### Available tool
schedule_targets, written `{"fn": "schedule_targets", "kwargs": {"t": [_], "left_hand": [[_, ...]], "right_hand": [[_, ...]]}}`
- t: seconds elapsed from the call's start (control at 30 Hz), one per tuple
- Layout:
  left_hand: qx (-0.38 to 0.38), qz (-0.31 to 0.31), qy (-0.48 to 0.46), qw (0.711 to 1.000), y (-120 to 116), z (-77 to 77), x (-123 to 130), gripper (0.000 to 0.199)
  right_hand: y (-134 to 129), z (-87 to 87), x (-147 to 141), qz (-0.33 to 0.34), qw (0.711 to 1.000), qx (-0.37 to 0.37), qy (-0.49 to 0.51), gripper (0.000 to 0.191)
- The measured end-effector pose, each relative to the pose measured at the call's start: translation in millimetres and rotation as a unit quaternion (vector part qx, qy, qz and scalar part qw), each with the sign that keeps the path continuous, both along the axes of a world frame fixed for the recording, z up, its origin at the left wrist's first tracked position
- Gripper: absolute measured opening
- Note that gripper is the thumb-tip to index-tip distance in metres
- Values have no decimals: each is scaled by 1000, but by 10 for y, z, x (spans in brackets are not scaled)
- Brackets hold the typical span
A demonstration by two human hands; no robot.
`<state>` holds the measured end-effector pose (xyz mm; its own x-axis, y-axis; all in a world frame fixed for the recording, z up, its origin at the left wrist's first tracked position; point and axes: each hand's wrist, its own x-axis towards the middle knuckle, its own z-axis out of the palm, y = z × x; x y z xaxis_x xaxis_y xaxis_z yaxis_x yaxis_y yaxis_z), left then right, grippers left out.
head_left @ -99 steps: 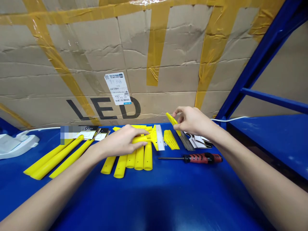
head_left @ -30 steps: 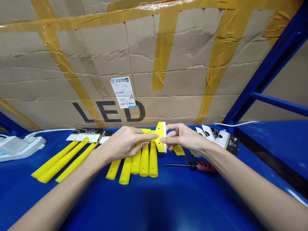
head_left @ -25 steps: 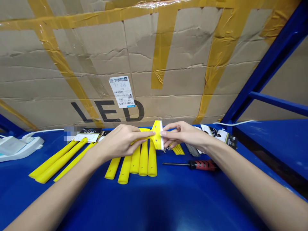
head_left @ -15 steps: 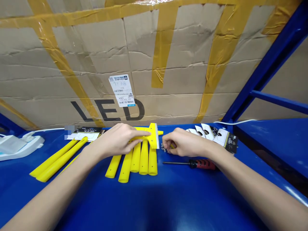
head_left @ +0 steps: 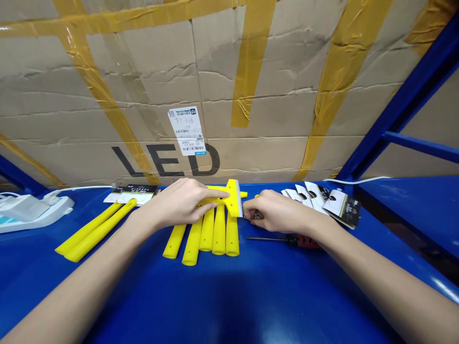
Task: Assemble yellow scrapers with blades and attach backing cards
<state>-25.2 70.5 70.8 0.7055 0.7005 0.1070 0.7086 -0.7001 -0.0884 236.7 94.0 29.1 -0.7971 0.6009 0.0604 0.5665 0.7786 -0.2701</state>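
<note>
My left hand (head_left: 186, 200) grips a yellow scraper head (head_left: 234, 198) with a pale blade edge facing right, its index finger stretched along the top. Under and in front of it, several yellow tubular handles (head_left: 191, 242) lie side by side on the blue surface. My right hand (head_left: 268, 210) is closed just right of the blade, fingertips pinched low by a small pile of metal nuts or rings (head_left: 257, 216). Whatever is between those fingertips is too small to make out. Nearer me lies a screwdriver (head_left: 294, 241) with a red and black handle, partly behind my right forearm.
White-and-black header cards (head_left: 340, 206) are fanned out at the right. Packaged yellow handles (head_left: 98, 229) lie at the left, beside a white power strip (head_left: 53, 212). A taped cardboard box (head_left: 287, 95) stands along the back, with a blue rack post (head_left: 398, 95) at the right.
The whole view has shifted slightly, moving things right and up. My right hand has drawn a little nearer the blade over the small metal pieces. My left hand keeps its hold on the scraper head.
</note>
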Motion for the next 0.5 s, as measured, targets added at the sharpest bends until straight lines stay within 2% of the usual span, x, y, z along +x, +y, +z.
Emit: {"fn": "schedule_targets", "kwargs": {"t": [0.5], "left_hand": [[-21,13,16,1000,-3,7,11,42]], "right_hand": [[25,-11,1,-8,999,-39,18,18]]}}
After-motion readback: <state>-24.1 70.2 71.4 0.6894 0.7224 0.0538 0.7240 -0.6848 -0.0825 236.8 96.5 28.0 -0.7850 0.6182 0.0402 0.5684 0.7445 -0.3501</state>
